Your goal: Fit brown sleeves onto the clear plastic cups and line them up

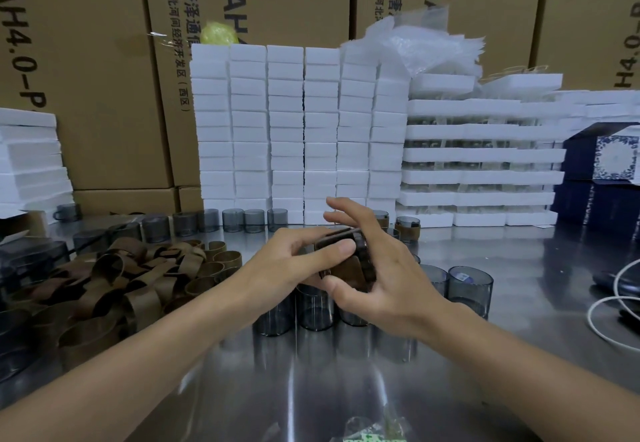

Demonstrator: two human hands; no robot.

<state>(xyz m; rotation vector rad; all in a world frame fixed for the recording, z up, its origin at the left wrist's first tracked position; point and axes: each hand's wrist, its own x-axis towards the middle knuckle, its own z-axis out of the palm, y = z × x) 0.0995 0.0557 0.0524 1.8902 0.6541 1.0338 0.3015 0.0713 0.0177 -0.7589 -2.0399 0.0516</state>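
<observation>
Both forearms reach in from the near corners of the worktop and meet above its middle. The left hand comes in palm down, its fingers curled over the top of a cup and its thumb pressed flat across the side. The right hand cradles the same cup from the far side. Its thumb is bent in against the lower edge of the brown sleeve wrapped round the cup, while two upper fingers stand spread and lifted clear. The cup lies tilted on its side between the two palms, held off the steel.

Beneath the hands stand bare cups, smoky, see-through, straight-walled cylinders, crowded together, and two more stand just to the right. A back row of cups runs along the far edge, and a few sleeved cups stand at its right end. Toward the left edge lies a loose pile of sleeves, matt brown bands curled into rings.

The worktop is brushed metal with streaky reflections. Stacks of white foam blocks rise at the far edge before printed cardboard cartons. Crumpled clear bags lie on top of the foam, a dark blue patterned box sits at the far right, and a white cable loops at the right edge.
</observation>
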